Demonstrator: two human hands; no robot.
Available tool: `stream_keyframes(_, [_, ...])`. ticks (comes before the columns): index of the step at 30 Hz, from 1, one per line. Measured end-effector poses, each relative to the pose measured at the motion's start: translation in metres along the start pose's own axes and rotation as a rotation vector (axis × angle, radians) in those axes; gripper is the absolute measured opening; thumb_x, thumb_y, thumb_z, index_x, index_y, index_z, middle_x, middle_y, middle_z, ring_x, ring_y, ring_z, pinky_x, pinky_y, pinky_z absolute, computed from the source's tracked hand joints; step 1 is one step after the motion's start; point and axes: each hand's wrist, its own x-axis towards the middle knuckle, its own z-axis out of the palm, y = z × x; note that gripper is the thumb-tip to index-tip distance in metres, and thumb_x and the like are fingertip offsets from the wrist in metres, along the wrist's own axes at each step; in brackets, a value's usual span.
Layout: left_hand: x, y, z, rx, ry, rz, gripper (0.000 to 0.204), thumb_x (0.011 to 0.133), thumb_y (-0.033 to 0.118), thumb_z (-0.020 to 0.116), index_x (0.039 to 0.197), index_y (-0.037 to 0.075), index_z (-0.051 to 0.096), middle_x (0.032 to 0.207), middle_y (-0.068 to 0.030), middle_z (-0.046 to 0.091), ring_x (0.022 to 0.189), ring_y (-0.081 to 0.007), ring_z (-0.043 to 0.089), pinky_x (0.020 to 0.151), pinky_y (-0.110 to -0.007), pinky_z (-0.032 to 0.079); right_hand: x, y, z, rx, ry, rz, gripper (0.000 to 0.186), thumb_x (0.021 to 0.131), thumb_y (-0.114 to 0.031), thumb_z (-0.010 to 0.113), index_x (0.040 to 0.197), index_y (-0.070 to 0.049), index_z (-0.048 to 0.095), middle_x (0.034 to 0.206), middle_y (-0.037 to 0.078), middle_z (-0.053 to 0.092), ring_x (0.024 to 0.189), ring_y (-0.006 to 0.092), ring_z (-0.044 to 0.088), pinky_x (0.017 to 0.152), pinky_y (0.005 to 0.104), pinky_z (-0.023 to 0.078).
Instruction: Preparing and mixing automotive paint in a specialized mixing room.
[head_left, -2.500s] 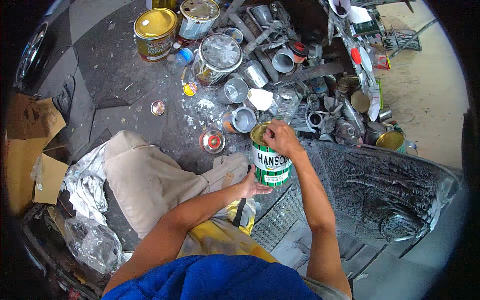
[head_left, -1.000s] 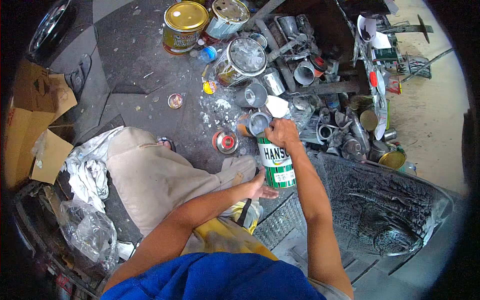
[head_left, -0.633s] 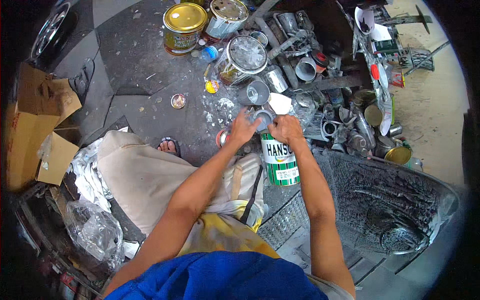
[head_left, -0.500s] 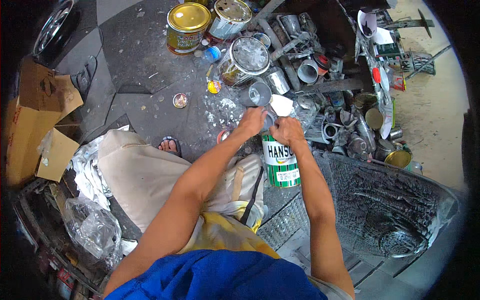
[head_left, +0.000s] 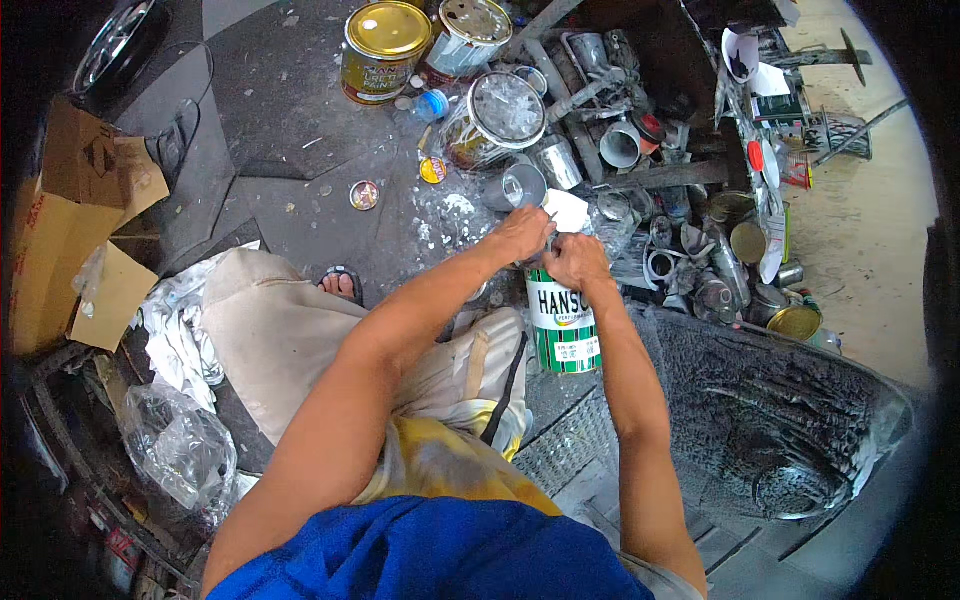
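A green and white paint can (head_left: pixel 563 340) stands upright just beyond my lap, its top mostly hidden by my hands. My right hand (head_left: pixel 578 258) is closed at the top of the can, knuckles up. My left hand (head_left: pixel 520 232) reaches across to the far side of the can top, fingers curled beside the right hand. Something small between them is too hidden to name. A grey cup (head_left: pixel 513 185) and a white scrap (head_left: pixel 567 210) lie just beyond my hands.
Paint cans (head_left: pixel 386 50), a bottle (head_left: pixel 431 104) and piled tins (head_left: pixel 620 145) lie ahead. Cardboard (head_left: pixel 80 250), white rags (head_left: pixel 180 335) and a plastic bag (head_left: pixel 180 450) are at left, with a wheel (head_left: pixel 115 50) farther off. A black crusted panel (head_left: pixel 760 420) is at right.
My left hand has left the lower side of the can and moved up to its top, beside my right hand, which stays there. The view has shifted slightly.
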Motion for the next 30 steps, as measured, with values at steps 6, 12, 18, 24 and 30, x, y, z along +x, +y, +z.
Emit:
stream_keyframes(6, [-0.001,0.001,0.002,0.133,0.094,0.230,0.048,0.104,0.033,0.054,0.091,-0.011,0.070,0.097,-0.0337,0.068,0.087,-0.0506,0.068,0.077,-0.055,0.056,-0.004,0.002,-0.002,0.019,0.008,0.014,0.038,0.078,-0.035,0.060,0.083,-0.001,0.077,0.087,0.027,0.073,0.083,0.0429,0.072,0.086,0.0503,0.057])
stream_keyframes(12, [0.006,-0.018,0.013,0.025,0.253,0.134,0.048,0.103,0.034,0.054,0.090,-0.009,0.070,0.092,-0.0313,0.069,0.087,-0.0508,0.067,0.077,-0.055,0.055,0.000,-0.007,-0.009,0.027,-0.008,-0.006,0.038,0.077,-0.034,0.060,0.085,-0.002,0.077,0.088,0.027,0.073,0.084,0.0433,0.072,0.088,0.0503,0.056])
stream_keyframes(18, [0.007,-0.016,0.014,0.083,0.187,0.093,0.046,0.104,0.035,0.053,0.094,-0.007,0.070,0.093,-0.0311,0.069,0.094,-0.0505,0.066,0.083,-0.054,0.054,0.001,-0.011,-0.010,0.013,-0.025,0.022,0.040,0.077,-0.038,0.062,0.087,-0.002,0.078,0.088,0.027,0.073,0.086,0.0429,0.072,0.088,0.0496,0.056])
stream_keyframes(24, [0.005,-0.003,0.010,0.134,0.153,0.173,0.045,0.103,0.034,0.055,0.092,-0.007,0.071,0.089,-0.0297,0.069,0.092,-0.0495,0.067,0.082,-0.054,0.055,-0.002,0.001,-0.003,0.009,-0.015,0.024,0.039,0.076,-0.038,0.064,0.087,-0.003,0.078,0.090,0.025,0.074,0.087,0.0422,0.072,0.088,0.0492,0.057])
stream_keyframes(30, [0.006,-0.010,0.009,0.002,0.196,0.126,0.044,0.103,0.032,0.055,0.091,-0.007,0.071,0.090,-0.0302,0.069,0.093,-0.0491,0.067,0.083,-0.054,0.055,-0.001,-0.010,-0.015,0.015,-0.043,0.009,0.039,0.076,-0.037,0.063,0.086,-0.003,0.078,0.090,0.025,0.074,0.086,0.0423,0.072,0.087,0.0493,0.057])
